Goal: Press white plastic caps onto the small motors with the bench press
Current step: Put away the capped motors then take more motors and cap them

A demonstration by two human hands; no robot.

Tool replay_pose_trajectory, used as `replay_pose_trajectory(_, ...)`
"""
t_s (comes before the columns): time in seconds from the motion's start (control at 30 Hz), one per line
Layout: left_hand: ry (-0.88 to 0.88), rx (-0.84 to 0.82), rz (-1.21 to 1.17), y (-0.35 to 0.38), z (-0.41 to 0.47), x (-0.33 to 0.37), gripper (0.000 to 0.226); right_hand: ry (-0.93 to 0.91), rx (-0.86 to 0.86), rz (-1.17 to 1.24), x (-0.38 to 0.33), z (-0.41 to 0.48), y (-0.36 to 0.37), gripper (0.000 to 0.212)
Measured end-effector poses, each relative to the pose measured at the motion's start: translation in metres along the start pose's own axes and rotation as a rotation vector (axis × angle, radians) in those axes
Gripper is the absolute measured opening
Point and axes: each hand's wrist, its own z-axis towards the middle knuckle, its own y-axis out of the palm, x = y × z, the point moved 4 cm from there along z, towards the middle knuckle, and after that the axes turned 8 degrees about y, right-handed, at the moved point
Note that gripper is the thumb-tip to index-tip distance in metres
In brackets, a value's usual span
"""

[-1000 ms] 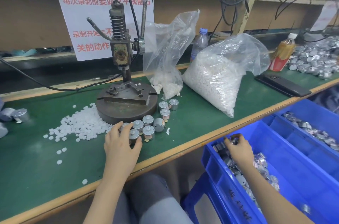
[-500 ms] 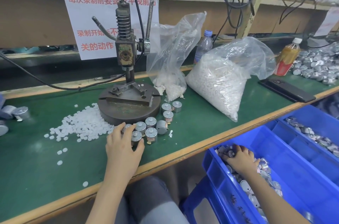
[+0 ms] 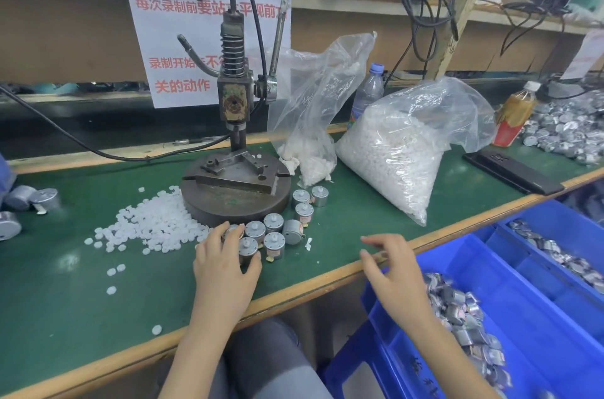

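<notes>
Left hand curls round a silvery cylindrical motor, partly hiding it, near the bench press base. Right hand hovers palm-down over the table edge; its grasp is hidden. Small white caps lie heaped at left.

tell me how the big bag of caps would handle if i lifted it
The bag would likely sag and shift: thin clear film around loose caps. No knot shows at its top, so tipping may spill them. Probably light for its bulk: small plastic pieces.
</notes>
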Motion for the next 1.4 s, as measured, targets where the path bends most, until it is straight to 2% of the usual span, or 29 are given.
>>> replay_pose_trajectory(0.07,0.001,-0.001,-0.01,-0.001,0.0,0.001,0.047,-0.056,-0.078,-0.044,-0.021,0.018,0.019,0.02)
replay_pose_trajectory(0.17,0.004,-0.007,-0.014,-0.002,0.0,0.001,0.047,-0.122,-0.138,-0.128,-0.043,0.046,0.048,0.037)
replay_pose_trajectory(0.3,0.01,0.003,-0.016,-0.002,-0.001,0.0,0.047,-0.068,-0.246,-0.255,-0.048,0.087,0.082,0.059)
replay_pose_trajectory(0.5,0.013,0.013,-0.021,-0.001,0.0,0.0,0.046,-0.084,-0.359,-0.279,-0.035,0.111,0.108,0.06)
replay_pose_trajectory(0.63,0.013,0.005,-0.015,0.0,0.0,-0.002,0.047,-0.158,-0.243,-0.364,-0.03,0.109,0.109,0.055)
replay_pose_trajectory(0.73,0.015,0.017,-0.019,0.0,0.0,-0.001,0.046,-0.222,-0.141,-0.382,-0.032,0.105,0.107,0.043)
replay_pose_trajectory(0.9,0.017,0.013,-0.022,0.0,0.0,-0.001,0.045,-0.251,-0.12,-0.319,-0.034,0.102,0.104,0.035)
replay_pose_trajectory(1.1,0.013,0.009,-0.028,-0.002,0.0,-0.001,0.045,-0.069,-0.056,-0.005,-0.031,0.096,0.085,0.031)
replay_pose_trajectory(1.4,0.015,0.009,-0.035,-0.002,0.0,0.001,0.044,0.098,0.211,0.344,-0.005,0.052,0.018,0.022)
